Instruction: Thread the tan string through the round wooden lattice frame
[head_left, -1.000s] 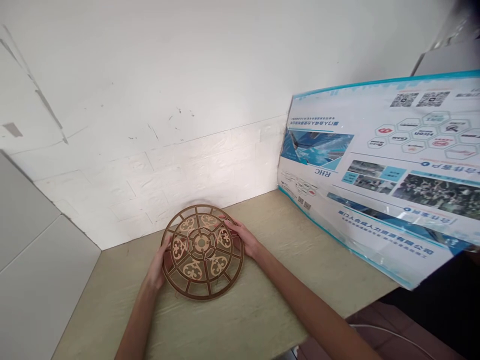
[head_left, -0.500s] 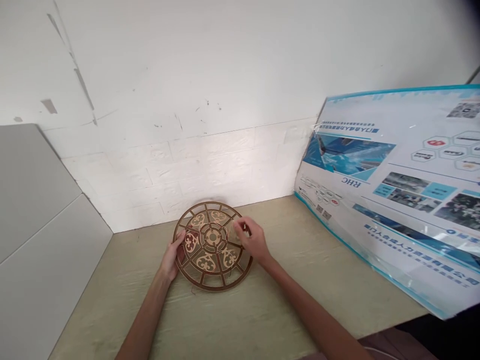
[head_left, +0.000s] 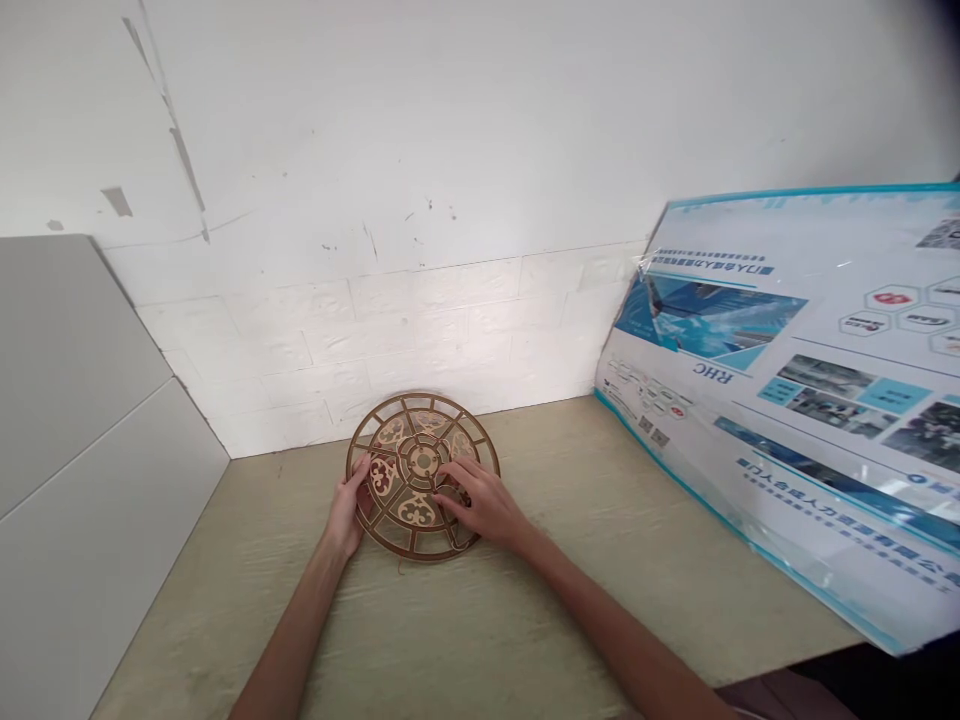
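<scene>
A round openwork disc (head_left: 412, 543), brown and wood-like with pale scroll ornaments between its spokes, stands tilted above the tabletop near the wall. My left hand (head_left: 346, 510) grips it by the left rim, thumb on the front and fingers seen through the openings behind. Over the lower right of the disc, my right hand (head_left: 480, 503) has thumb and index finger curled towards each other beside the hub (head_left: 424, 461). Whatever sits at those fingertips is too small to make out. A thin cord (head_left: 459, 546) loops at the lower right rim.
A white wall (head_left: 420, 330) rises behind the greenish tabletop (head_left: 420, 650). To the left stands a grey panel (head_left: 97, 400). A printed board in clear wrap (head_left: 750, 420), its lettering upside down, leans along the right side.
My right hand has moved left and down from the disc's right side to beside the hub. The left hand keeps its grip on the rim. The camera view has shifted slightly.
</scene>
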